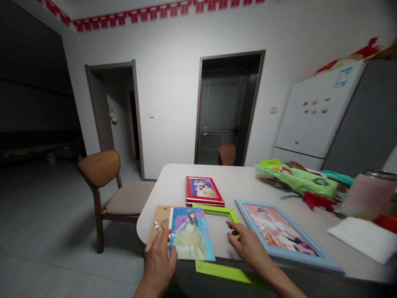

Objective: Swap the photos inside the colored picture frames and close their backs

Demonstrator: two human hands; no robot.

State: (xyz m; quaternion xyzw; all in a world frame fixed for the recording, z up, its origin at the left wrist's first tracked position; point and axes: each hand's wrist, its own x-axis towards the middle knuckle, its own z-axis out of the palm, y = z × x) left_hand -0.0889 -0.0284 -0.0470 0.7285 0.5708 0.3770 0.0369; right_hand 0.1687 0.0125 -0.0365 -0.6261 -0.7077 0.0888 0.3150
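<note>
The photo print (192, 242) looks like smooth paper, the lime-green picture frame (218, 270) smooth plastic, the backing board (160, 215) matt fibreboard with shiny metal clips (156, 226).

Backing board (159, 216) left of photo (194, 238), frame (234, 217) right

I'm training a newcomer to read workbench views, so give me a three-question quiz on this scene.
1. Which of the person's hands touches the photo?
2. True or false: the blue frame lies to the right of the photo.
3. Through which frame's opening does the table show? a) red, b) green, c) blue

Key:
1. The left hand.
2. True.
3. b, the green frame.
</note>
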